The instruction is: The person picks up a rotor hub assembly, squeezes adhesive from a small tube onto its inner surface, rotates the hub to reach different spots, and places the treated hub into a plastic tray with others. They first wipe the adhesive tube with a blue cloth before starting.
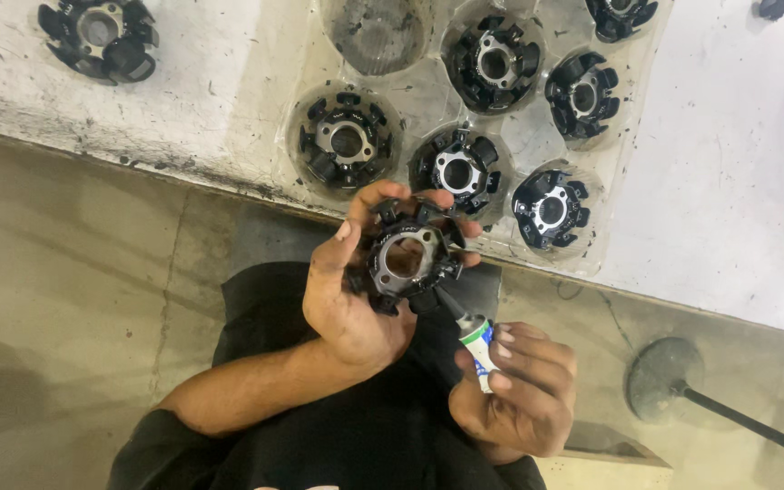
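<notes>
a black toothed ring with a metal core was gripped by the left hand; a small tube, partly hidden, was pinched in the right hand.

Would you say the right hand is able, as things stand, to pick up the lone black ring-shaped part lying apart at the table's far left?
Probably not: the right hand grips a small tube, and the lone part lies far across the table, beyond the left hand.

Worn white workbench is showing scuffs and dark grime along its edge; grey concrete floor is lying below, with a round-based stand resting on it.
</notes>
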`<state>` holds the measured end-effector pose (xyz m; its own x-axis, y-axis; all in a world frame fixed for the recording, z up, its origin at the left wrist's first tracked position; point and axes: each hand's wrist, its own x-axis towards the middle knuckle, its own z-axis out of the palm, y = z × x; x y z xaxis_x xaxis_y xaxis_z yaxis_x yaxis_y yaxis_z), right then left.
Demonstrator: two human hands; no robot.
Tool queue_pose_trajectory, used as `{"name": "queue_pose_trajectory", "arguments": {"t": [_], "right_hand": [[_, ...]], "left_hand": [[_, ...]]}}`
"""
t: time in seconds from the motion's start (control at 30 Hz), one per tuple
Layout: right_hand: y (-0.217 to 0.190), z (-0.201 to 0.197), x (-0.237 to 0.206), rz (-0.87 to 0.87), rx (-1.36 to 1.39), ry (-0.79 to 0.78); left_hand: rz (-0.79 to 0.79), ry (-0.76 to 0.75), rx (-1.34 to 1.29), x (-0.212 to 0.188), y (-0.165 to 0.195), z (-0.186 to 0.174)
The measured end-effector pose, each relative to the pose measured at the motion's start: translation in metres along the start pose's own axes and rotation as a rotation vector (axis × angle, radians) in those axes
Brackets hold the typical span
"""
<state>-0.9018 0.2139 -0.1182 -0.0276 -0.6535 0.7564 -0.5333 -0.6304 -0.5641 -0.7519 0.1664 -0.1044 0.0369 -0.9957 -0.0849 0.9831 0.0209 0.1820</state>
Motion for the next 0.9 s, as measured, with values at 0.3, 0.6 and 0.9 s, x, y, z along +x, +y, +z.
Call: {"name": "queue_pose_trajectory", "arguments": {"t": [0.3, 0.6, 0.9], "right_hand": [[0.0039, 0.0036, -0.0022, -0.007, 0.007, 0.059], [0.0075, -0.0012, -0.0017, -0.004, 0.001, 0.021], [0.0038, 0.0002, -0.0067, 0.056, 0.066, 0.053]], "left_hand": [[-0.094, 0.126, -0.081, -0.0052, -0.0043, 0.0086], [-0.147, 0.167, -0.089, -0.0045, -0.0055, 0.005], [-0.184, 0.204, -0.113, -0.0042, -0.0076, 0.0038]]}}
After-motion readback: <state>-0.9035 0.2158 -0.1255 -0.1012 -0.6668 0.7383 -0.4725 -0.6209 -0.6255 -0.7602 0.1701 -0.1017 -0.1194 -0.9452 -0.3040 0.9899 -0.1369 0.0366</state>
